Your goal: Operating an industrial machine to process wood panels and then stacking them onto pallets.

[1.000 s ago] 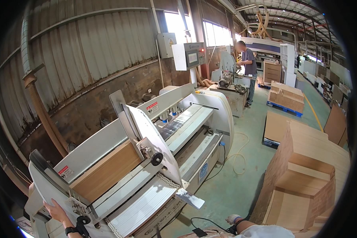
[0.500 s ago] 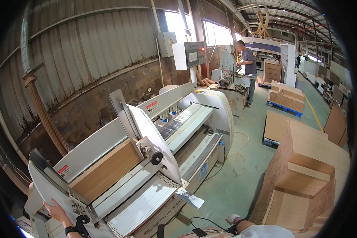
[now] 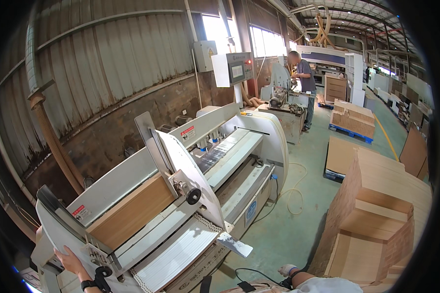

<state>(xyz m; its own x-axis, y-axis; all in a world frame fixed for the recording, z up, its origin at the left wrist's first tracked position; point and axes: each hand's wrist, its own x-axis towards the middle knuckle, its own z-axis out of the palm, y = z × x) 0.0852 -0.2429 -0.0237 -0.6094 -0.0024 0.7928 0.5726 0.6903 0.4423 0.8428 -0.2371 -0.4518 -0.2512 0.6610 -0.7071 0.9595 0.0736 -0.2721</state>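
My left hand point(image 3: 70, 262), with a black band at the wrist, lies against the white side panel point(image 3: 66, 229) of a woodworking machine, fingers stretched out along it. Beside it is a black round knob point(image 3: 103, 271). A wood-coloured board point(image 3: 132, 211) lies in the machine between this panel and a second white upright panel point(image 3: 188, 168), which carries another black knob point(image 3: 193, 196). My right hand point(image 3: 288, 270), in a pale glove, is low at the lower edge, away from the machine. Its fingers are too small to make out; a black cable passes near it.
Stacked wood-coloured boards point(image 3: 376, 210) stand close on the right. Behind them are a low pallet stack point(image 3: 344, 154) and boards on a blue pallet point(image 3: 352, 119). A control box point(image 3: 234, 70) stands over the machine. A co-worker point(image 3: 304, 80) is at another machine. A pale hose point(image 3: 295, 205) lies on the floor.
The view has shifted very slightly. My left hand stays on the side panel, my right hand stays low, and the board shows no clear movement.
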